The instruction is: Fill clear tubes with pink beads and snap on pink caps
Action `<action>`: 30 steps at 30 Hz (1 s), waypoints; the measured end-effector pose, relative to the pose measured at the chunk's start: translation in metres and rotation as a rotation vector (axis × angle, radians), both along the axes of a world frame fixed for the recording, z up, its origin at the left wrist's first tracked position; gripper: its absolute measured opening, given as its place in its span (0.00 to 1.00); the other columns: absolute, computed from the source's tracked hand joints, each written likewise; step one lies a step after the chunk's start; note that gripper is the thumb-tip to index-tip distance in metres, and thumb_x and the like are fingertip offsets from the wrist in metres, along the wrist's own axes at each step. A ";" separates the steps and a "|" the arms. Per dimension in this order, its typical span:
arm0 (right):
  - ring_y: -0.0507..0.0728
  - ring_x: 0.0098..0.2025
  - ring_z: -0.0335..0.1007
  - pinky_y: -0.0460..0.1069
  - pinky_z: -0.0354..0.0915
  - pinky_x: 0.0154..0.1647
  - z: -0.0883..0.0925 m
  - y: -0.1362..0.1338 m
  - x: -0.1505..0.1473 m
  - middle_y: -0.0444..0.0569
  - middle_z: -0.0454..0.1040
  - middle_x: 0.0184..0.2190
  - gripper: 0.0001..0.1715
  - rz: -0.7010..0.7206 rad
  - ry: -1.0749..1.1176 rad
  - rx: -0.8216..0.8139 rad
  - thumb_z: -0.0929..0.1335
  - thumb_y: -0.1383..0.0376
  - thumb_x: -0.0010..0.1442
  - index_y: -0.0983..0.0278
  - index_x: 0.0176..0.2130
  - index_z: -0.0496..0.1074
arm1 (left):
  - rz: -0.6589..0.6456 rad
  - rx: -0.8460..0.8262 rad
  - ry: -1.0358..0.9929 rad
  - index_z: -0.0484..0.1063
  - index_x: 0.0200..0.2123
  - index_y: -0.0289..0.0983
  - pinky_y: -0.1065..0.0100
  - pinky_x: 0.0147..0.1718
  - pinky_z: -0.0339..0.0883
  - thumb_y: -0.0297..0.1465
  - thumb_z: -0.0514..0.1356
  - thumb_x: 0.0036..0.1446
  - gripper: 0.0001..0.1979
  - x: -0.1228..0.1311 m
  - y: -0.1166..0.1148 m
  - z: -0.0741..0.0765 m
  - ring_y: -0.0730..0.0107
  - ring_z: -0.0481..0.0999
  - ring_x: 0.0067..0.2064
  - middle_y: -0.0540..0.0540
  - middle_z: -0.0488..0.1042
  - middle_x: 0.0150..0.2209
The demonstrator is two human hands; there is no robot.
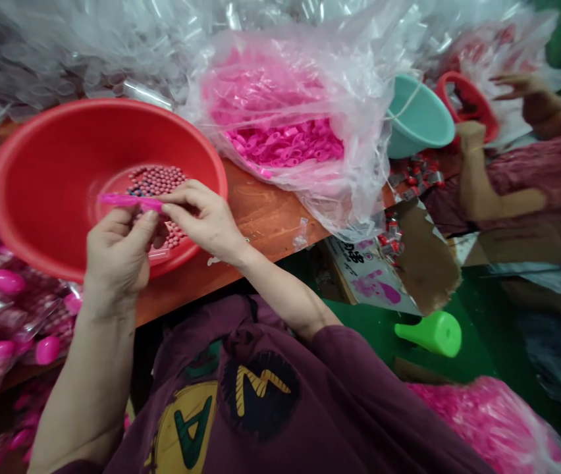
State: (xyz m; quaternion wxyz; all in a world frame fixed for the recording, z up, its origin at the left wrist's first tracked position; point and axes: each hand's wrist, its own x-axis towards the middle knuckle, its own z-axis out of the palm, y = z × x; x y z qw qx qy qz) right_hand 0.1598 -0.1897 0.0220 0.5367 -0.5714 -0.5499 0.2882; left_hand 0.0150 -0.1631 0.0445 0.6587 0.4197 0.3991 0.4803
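Note:
Over the large red basin point(38, 178), my left hand point(115, 253) is closed around a bright pink plastic piece point(125, 199), long and narrow. The fingertips of my right hand point(211, 220) pinch the right end of the same piece. Small pink beads point(159, 178), with a few dark blue ones among them, lie in the basin behind and below my hands. A clear plastic edge point(159, 254) shows just beneath my left fingers; I cannot tell whether the hand holds it.
A clear bag of small pink plastic parts point(290, 141) lies behind the basin. Filled pink-capped packs point(6, 309) are piled at left, clear tubes point(63, 72) at the back. To the right are a teal bowl point(421, 115), a co-worker's arms point(488, 184), and a green stool point(436, 332).

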 end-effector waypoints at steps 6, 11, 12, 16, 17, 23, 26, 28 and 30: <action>0.54 0.42 0.80 0.53 0.81 0.49 0.013 -0.011 0.009 0.46 0.83 0.41 0.08 -0.015 0.187 0.040 0.76 0.57 0.71 0.59 0.42 0.85 | -0.159 -0.105 -0.053 0.81 0.40 0.36 0.74 0.26 0.63 0.41 0.82 0.52 0.20 0.003 0.000 0.009 0.79 0.72 0.27 0.52 0.78 0.29; 0.56 0.43 0.82 0.56 0.80 0.50 0.017 -0.002 0.017 0.47 0.83 0.42 0.05 -0.042 0.026 0.134 0.77 0.61 0.68 0.57 0.43 0.87 | -0.217 -0.214 -0.125 0.78 0.42 0.35 0.73 0.30 0.62 0.34 0.80 0.55 0.18 0.001 0.012 0.011 0.79 0.74 0.30 0.53 0.76 0.29; 0.55 0.43 0.82 0.56 0.80 0.50 0.016 -0.001 0.016 0.47 0.83 0.42 0.05 -0.049 0.018 0.145 0.77 0.61 0.68 0.57 0.43 0.87 | -0.222 -0.220 -0.146 0.77 0.43 0.35 0.73 0.31 0.63 0.34 0.79 0.55 0.18 0.000 0.012 0.010 0.79 0.74 0.31 0.53 0.77 0.30; 0.54 0.38 0.80 0.54 0.80 0.45 0.011 -0.001 0.013 0.46 0.82 0.40 0.06 -0.066 0.087 0.081 0.77 0.59 0.67 0.58 0.42 0.86 | -0.247 -0.236 -0.192 0.78 0.45 0.34 0.73 0.32 0.63 0.34 0.79 0.56 0.19 -0.002 0.011 0.008 0.80 0.74 0.32 0.52 0.79 0.34; 0.54 0.37 0.80 0.53 0.80 0.44 0.010 -0.001 0.013 0.46 0.82 0.39 0.07 -0.072 0.096 0.064 0.77 0.58 0.67 0.58 0.42 0.86 | -0.249 -0.242 -0.191 0.78 0.45 0.34 0.73 0.32 0.63 0.33 0.79 0.56 0.19 -0.002 0.011 0.007 0.80 0.74 0.31 0.52 0.79 0.34; 0.56 0.39 0.81 0.57 0.80 0.48 0.009 -0.004 0.005 0.47 0.82 0.40 0.08 -0.177 -0.058 0.166 0.76 0.57 0.69 0.58 0.41 0.85 | -0.237 -0.291 -0.197 0.77 0.47 0.34 0.72 0.33 0.64 0.31 0.79 0.58 0.18 0.000 0.012 0.009 0.80 0.74 0.30 0.54 0.78 0.31; 0.55 0.36 0.80 0.55 0.80 0.42 0.010 -0.006 0.001 0.47 0.81 0.40 0.09 -0.203 -0.017 0.155 0.75 0.56 0.70 0.58 0.41 0.84 | -0.263 -0.304 -0.221 0.78 0.45 0.34 0.72 0.32 0.64 0.32 0.78 0.59 0.17 0.000 0.011 0.010 0.81 0.73 0.30 0.53 0.78 0.32; 0.55 0.36 0.80 0.55 0.79 0.40 0.011 -0.007 -0.001 0.47 0.81 0.39 0.09 -0.189 -0.021 0.151 0.75 0.56 0.71 0.58 0.41 0.83 | -0.253 -0.303 -0.233 0.78 0.44 0.34 0.72 0.32 0.64 0.32 0.78 0.59 0.16 0.000 0.010 0.010 0.81 0.73 0.30 0.52 0.79 0.33; 0.57 0.38 0.81 0.57 0.80 0.43 0.013 -0.009 -0.001 0.48 0.81 0.39 0.08 -0.203 -0.124 0.199 0.75 0.57 0.72 0.57 0.42 0.83 | -0.230 -0.297 -0.233 0.77 0.45 0.34 0.72 0.33 0.64 0.31 0.79 0.59 0.16 0.001 0.009 0.010 0.81 0.73 0.30 0.53 0.78 0.32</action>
